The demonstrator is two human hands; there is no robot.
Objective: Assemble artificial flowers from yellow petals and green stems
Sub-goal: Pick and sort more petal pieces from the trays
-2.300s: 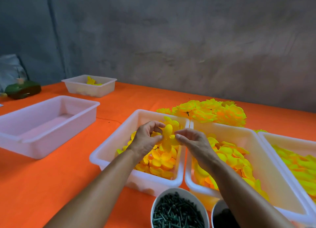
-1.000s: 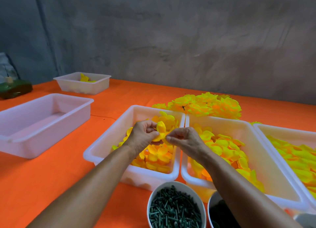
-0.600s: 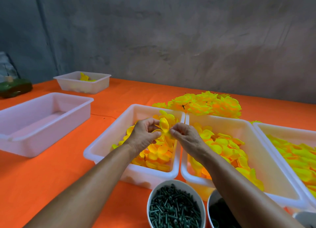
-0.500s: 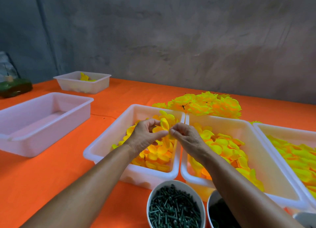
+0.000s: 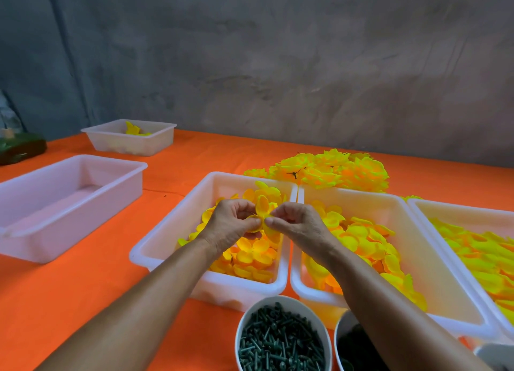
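Note:
Above a white bin (image 5: 164, 240) of loose yellow petals, both hands hold one yellow petal piece (image 5: 262, 208). My left hand (image 5: 232, 226) pinches it from the left, fingers curled. My right hand (image 5: 294, 222) pinches it from the right between thumb and fingertips. A thin stem is barely visible at the left fingertips. Near the front edge a white bowl (image 5: 250, 315) holds several dark green stems (image 5: 281, 343). Finished yellow flowers (image 5: 333, 170) lie heaped behind the bins.
Two more white bins of yellow petals (image 5: 389, 301) (image 5: 486, 212) stand to the right. An empty white bin (image 5: 69, 198) and a small far bin (image 5: 130, 139) with a few petals sit left. A second bowl (image 5: 350, 343) stands beside the stem bowl. Orange cloth (image 5: 69, 301) covers the table.
Both hands have stayed over the left petal bin, working the same petal piece; the fingers shifted slightly and the petal turned a little between them.

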